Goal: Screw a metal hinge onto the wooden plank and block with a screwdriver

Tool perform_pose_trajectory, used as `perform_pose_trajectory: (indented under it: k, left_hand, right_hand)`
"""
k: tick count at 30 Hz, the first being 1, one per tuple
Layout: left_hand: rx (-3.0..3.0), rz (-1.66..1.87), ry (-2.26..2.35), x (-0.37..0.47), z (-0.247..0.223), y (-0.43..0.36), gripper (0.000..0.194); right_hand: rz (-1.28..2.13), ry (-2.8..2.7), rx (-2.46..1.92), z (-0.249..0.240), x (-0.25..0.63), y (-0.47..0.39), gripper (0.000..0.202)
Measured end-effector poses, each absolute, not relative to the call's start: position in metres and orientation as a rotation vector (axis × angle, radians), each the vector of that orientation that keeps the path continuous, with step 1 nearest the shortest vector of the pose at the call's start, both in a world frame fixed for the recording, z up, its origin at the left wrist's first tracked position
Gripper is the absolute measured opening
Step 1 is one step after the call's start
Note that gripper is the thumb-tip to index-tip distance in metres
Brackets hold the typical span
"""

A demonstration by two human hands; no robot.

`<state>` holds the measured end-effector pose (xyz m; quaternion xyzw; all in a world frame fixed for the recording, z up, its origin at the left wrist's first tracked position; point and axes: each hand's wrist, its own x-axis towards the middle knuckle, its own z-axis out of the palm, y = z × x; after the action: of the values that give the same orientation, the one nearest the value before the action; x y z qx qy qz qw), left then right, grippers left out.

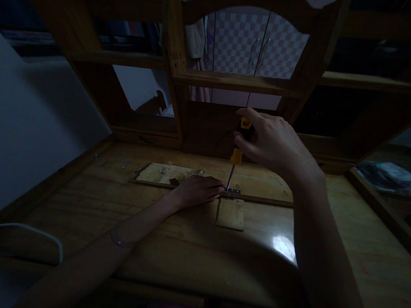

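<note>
My right hand (269, 141) is closed around the yellow and black handle of a screwdriver (237, 155). Its thin metal shaft points down, slightly tilted, with the tip at a small metal hinge (234, 192). The hinge lies along the front edge of a long wooden board (268, 188). Stretched out over that board, my left hand (201, 191) has its fingertips beside the screwdriver tip, at the hinge's left end. Whether a screw sits under the tip is too small to tell. A short square wood piece (231, 214) lies just in front of the hinge.
Everything rests on a wooden desk (172, 249) with a shelf frame (236, 82) rising behind it. A few small metal pieces (101, 163) lie at the left. A white cable (34, 227) bends near the front left corner. Plastic bags (392, 173) are at the right.
</note>
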<state>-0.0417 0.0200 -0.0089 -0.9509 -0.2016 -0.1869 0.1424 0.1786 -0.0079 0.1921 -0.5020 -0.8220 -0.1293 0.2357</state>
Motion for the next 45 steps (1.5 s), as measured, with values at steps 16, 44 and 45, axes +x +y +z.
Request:
perform_pose_trajectory:
  k: [16, 44, 45]
  left_hand:
    - [-2.743, -0.535, -0.6, -0.039, 0.002, 0.015, 0.024]
    - [-2.796, -0.518, -0.655, -0.039, -0.004, 0.017, 0.026]
    - [-2.795, -0.527, -0.646, -0.039, -0.004, 0.017, 0.026]
  right_hand:
    - [-0.348, -2.256, -1.358, 0.192, 0.179, -0.008, 0.041]
    - [-0.185, -2.289, -1.276, 0.19, 0.18, -0.005, 0.046]
    - [-0.188, -2.281, -1.278, 0.19, 0.18, -0.005, 0.045]
